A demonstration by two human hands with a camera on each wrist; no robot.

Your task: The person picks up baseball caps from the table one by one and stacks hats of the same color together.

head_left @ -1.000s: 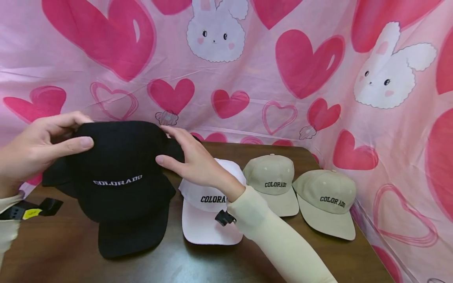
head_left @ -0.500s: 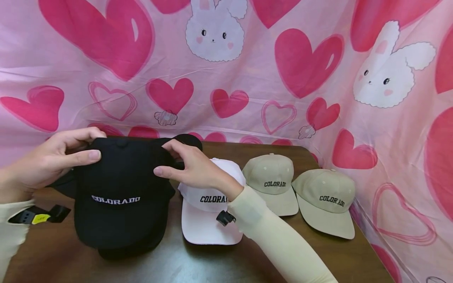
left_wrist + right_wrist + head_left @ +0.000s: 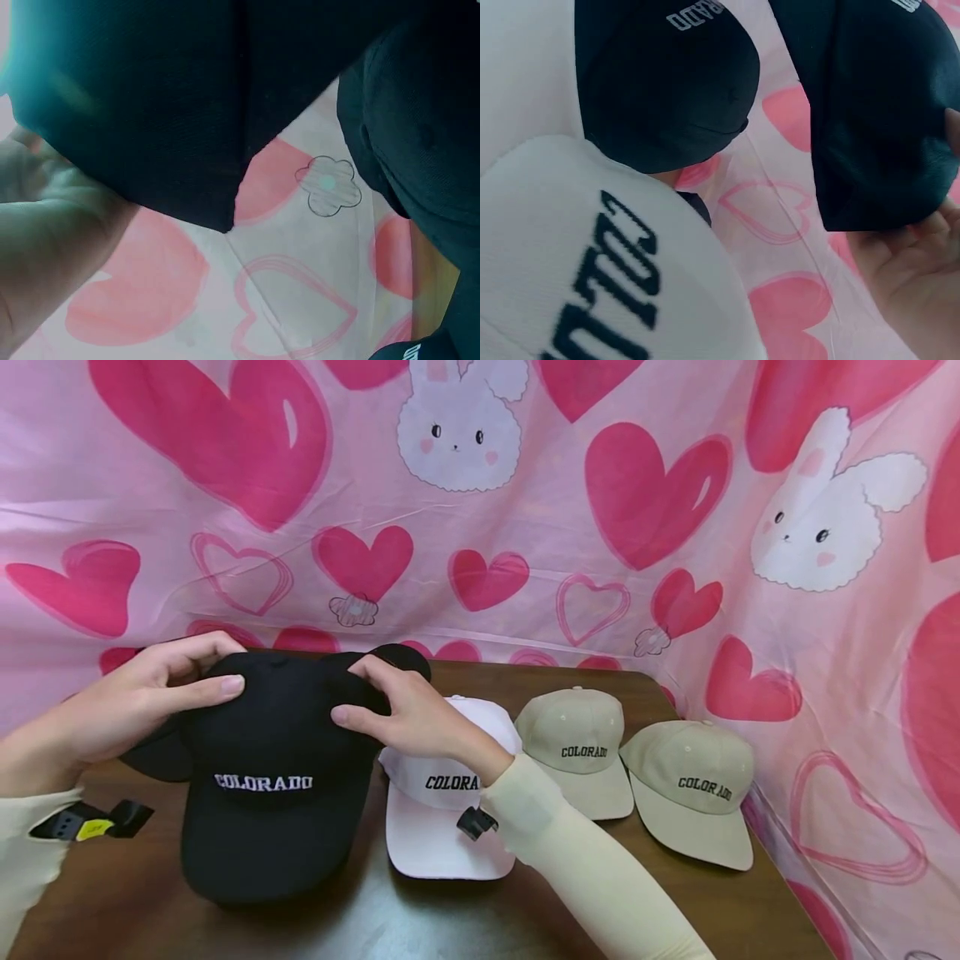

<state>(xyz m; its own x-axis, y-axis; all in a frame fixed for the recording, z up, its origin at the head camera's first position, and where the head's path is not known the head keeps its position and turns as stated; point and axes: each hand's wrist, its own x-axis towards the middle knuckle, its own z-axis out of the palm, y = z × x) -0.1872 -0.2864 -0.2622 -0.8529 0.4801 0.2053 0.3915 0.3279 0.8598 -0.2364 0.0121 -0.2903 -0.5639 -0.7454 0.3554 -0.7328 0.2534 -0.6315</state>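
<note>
A black cap [image 3: 281, 727] with white COLORADO lettering faces me, its brim pointing down close over the table. My left hand [image 3: 150, 697] grips the crown's upper left, thumb in front and fingers behind. At the cap's right side is my right hand [image 3: 416, 714], thumb and fingers spread around dark fabric. The right wrist view shows the right hand's fingers [image 3: 922, 240] behind the black cap's edge and part of the thumb on its outer side. A second black cap [image 3: 667, 82] with white letters appears beside it there, by the white cap [image 3: 607, 247].
On the brown table [image 3: 675, 918], the white cap stands right of the black ones, partly behind my right forearm. Further right sit two beige caps, one near the middle [image 3: 573, 727] and one near the edge [image 3: 690, 768]. Pink heart-patterned cloth [image 3: 525, 543] hangs behind and at the right.
My left hand has brought the black cap down and slightly right. It now covers the brim that showed beneath it. My right hand has stayed in nearly the same place.
</note>
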